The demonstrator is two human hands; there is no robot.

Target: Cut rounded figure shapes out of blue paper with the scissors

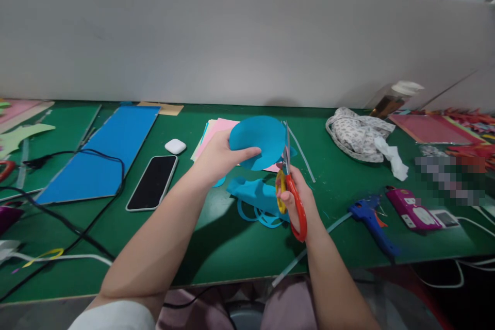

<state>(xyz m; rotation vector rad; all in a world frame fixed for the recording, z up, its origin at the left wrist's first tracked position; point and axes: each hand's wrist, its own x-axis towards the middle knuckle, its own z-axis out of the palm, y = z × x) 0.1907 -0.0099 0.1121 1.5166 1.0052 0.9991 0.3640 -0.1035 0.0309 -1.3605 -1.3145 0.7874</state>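
A rounded piece of blue paper (260, 136) is pinched by its left edge in my left hand (226, 152), thumb on top. My right hand (299, 193) grips a pair of scissors (297, 203) with red and yellow handles. Their blades point away from me and lie at the right edge of the blue paper; whether they are cutting into it I cannot tell. Curled blue paper scraps (257, 196) lie on the table below. Behind my left hand rests a stack of pink and pale paper sheets (211, 134), partly covered.
On the green table (224, 247) a phone (152, 183), a white earphone case (175, 146) and a blue board (104, 154) lie left. At right are a blue glue gun (373, 224), glue sticks (301, 152), a patterned cloth bag (358, 134) and a bottle (396, 99). A grey partition (232, 36) stands behind.
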